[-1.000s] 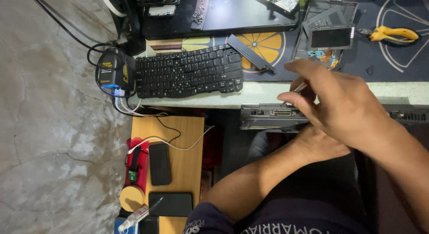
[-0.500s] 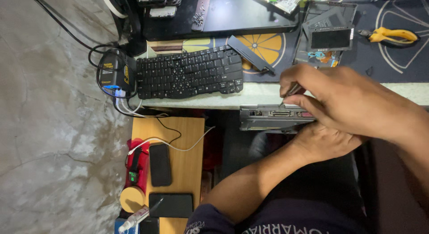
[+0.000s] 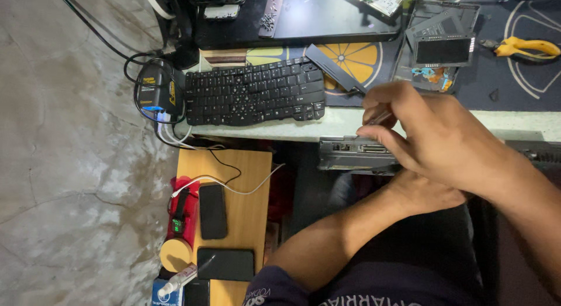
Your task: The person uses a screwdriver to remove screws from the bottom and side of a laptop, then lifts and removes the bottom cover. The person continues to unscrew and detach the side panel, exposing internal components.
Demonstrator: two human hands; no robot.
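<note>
My right hand (image 3: 444, 145) pinches a thin dark tool (image 3: 378, 117), grip closed on it, over the grey laptop body (image 3: 353, 154) at the table (image 3: 292, 129) edge. My left hand (image 3: 429, 192) sits beneath, its grip hidden, I cannot tell. The black keyboard (image 3: 254, 98) lies at 9 o'clock from the tool.

black keyboard (image 3: 255, 91), yellow pliers (image 3: 526, 47) — two phones (image 3: 213, 211)

Black keyboard (image 3: 255, 91) on pale workbench (image 3: 327, 128)
</note>
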